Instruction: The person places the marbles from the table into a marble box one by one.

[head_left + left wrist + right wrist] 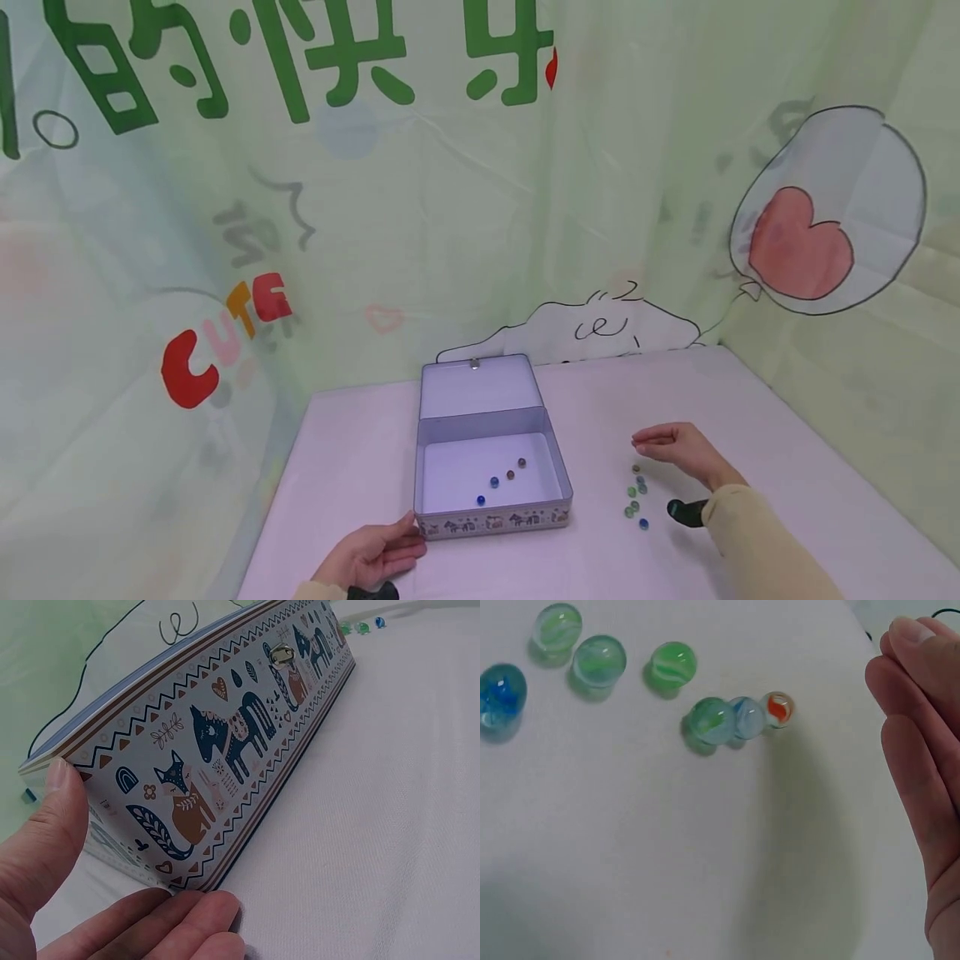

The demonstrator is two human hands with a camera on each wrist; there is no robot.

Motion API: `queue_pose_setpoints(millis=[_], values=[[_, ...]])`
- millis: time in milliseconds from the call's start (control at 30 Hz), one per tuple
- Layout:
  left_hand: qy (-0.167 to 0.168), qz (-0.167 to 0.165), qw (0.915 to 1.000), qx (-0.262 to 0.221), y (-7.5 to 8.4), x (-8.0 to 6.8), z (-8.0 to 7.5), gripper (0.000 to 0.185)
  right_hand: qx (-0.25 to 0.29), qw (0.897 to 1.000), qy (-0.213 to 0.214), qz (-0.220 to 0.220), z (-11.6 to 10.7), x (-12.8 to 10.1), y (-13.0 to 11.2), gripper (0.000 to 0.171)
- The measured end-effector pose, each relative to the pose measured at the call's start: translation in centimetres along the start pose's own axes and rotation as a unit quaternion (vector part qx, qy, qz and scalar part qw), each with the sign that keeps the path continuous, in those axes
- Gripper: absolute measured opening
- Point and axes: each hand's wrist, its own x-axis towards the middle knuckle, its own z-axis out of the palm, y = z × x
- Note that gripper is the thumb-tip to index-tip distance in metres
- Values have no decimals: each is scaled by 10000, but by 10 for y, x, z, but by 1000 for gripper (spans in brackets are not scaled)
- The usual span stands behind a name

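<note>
Head view: the open tin box (491,467) sits on the pink table (360,467) with its lid raised at the far side; four marbles in the box (501,482) lie loose on its floor. The left hand (371,554) rests at the near left corner of the box, fingers relaxed and lying against the front wall. The right hand (678,450) hovers to the right of the box, fingers extended and drawn together, nothing visibly held. The loose marbles on the table (636,497) form a short string running from just below the right hand's fingertips toward the person; this string lies between the right hand and the box, closer to the hand. The right hand is therefore the nearer one; the left is well apart from them, beyond the box. Left wrist view: the thumb (45,825) presses the box corner from one side and the fingers (172,930) lie nearly straight along the base of the patterned front wall (225,750), steadying rather than gripping. Right wrist view: the fingers (922,772) are held side by side, straight, clear of the table surface. The orange-flecked marble (778,709) is closest to them, touching a row with a blue-tinted marble (746,718) and a green marble (712,720); the others lie farther off, away from the hand.
</note>
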Motion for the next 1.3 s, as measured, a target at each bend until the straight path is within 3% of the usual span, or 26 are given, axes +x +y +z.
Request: queue_pose_setpoints(millis=[333, 533, 767, 933, 1133, 1300], values=[[-33, -30, 9999, 95, 2, -4, 2, 67, -141, 9998, 79, 145, 16, 15, 28, 33], [-59, -93, 9999, 26, 2, -4, 2, 67, -391, 9989, 163, 217, 19, 11, 26, 33], [-46, -84, 9999, 33, 2, -1, 1, 66, -1108, 9936, 178, -134, 21, 14, 23, 24], [-57, -64, 10000, 31, 1, -1, 1, 64, -1197, 9925, 226, 11, 23, 13, 21, 21], [-31, -80, 10000, -51, 1, -3, 3, 62, -503, 9982, 316, 64, 14, 0, 17, 29], [55, -49, 10000, -57, 1, -1, 0, 63, 369, 9992, -144, -43, -9, -9, 13, 47]])
